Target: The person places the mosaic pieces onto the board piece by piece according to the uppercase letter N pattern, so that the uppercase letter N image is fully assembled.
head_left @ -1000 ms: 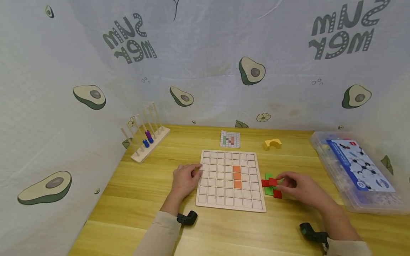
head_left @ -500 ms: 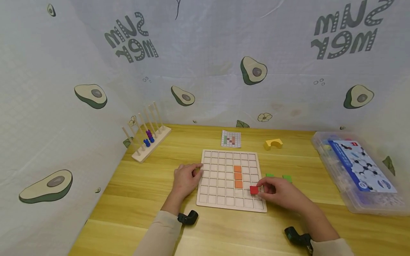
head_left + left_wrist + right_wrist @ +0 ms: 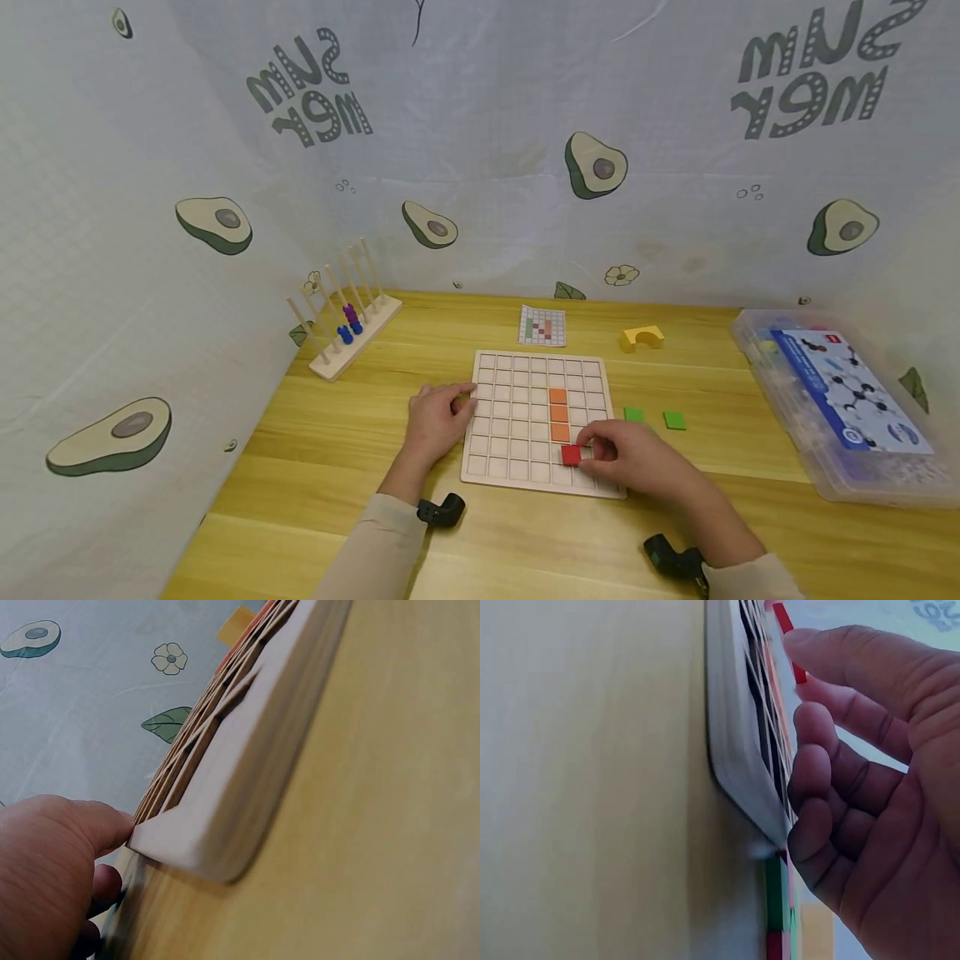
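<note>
A square wooden grid board (image 3: 525, 484) lies flat on the table, with a column of 3 orange tiles (image 3: 558, 413) in its cells. My right hand (image 3: 637, 457) pinches a red square tile (image 3: 571, 455) between thumb and finger, over the cells just below the orange column. The right wrist view shows the red tile (image 3: 783, 618) tilted above the board, the other fingers curled beneath. At the board's left edge rests my left hand (image 3: 437, 423), its fingers relaxed; in the left wrist view the thumb (image 3: 105, 825) touches the board's corner.
Green tiles (image 3: 674, 420) lie right of the board, partly behind my right hand. Behind the board are a small printed grid card (image 3: 542, 326) and a yellow arch block (image 3: 641, 337). A pegged bead stand (image 3: 352, 343) is at left, a plastic box (image 3: 847, 400) at right.
My right hand has picked a red tile from the pile beside the board and carried it left over the lower cells. The left hand has stayed in place.
</note>
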`<state>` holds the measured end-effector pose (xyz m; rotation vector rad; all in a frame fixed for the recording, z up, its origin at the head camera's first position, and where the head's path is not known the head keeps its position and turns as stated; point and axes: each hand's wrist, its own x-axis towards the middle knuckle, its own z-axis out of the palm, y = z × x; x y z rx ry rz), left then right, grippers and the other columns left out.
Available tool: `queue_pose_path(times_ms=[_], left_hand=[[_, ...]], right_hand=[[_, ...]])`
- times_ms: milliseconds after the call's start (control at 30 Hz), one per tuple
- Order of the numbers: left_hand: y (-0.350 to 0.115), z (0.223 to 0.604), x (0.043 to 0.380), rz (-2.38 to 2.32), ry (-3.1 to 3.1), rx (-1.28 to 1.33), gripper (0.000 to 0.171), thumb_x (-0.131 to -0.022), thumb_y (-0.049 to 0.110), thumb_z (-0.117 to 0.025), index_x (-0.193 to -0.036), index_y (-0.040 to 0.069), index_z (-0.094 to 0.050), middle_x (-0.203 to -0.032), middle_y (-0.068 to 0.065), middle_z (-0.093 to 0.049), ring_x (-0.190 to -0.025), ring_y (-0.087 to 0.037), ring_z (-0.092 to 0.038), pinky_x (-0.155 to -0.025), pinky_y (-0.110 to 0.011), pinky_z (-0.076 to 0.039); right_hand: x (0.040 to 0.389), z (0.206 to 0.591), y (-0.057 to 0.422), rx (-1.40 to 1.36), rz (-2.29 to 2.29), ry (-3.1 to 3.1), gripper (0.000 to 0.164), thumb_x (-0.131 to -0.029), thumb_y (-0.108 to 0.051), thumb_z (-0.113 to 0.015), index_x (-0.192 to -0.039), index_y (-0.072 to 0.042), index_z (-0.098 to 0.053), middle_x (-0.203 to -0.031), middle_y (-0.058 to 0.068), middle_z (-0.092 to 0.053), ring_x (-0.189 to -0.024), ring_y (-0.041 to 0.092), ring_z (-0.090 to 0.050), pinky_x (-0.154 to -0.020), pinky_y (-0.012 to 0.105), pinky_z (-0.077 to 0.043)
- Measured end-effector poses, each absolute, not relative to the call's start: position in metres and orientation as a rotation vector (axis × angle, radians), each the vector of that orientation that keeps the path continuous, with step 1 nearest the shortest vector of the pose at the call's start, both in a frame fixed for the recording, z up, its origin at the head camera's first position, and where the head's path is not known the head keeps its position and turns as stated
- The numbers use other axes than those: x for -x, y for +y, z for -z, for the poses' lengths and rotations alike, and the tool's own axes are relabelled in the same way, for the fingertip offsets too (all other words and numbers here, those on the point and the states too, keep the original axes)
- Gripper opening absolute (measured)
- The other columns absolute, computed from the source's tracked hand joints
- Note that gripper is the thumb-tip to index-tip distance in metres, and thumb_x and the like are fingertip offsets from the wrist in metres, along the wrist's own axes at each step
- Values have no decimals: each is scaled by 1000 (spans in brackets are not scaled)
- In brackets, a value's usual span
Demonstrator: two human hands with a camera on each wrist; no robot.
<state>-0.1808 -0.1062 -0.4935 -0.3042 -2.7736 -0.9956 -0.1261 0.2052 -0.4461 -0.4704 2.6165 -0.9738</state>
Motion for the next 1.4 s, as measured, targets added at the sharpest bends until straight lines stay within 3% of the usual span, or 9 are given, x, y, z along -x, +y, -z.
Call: queue_pose_path(times_ms=[800, 1400], left_hand=[[-105, 495, 180, 1003, -2757, 310, 27, -96, 29, -70, -121, 21, -77, -66, 10, -54, -71, -12, -39, -76, -32, -27], [-106, 493, 180, 975, -2765, 318, 27, -96, 30, -70, -121, 21, -77, -68, 9, -55, -72, -12, -43, -76, -33, -29]], right_hand=[[126, 445, 185, 436, 810, 2737, 19, -86, -25, -82, -100, -20, -70, -76, -7, -53, -70, 10, -47, -62, 23, -39], [115, 439, 232, 347, 846, 2724, 25, -89, -29, -78, -108, -15, -70, -78, -5, -54, -67, 6, -46, -62, 23, -39]])
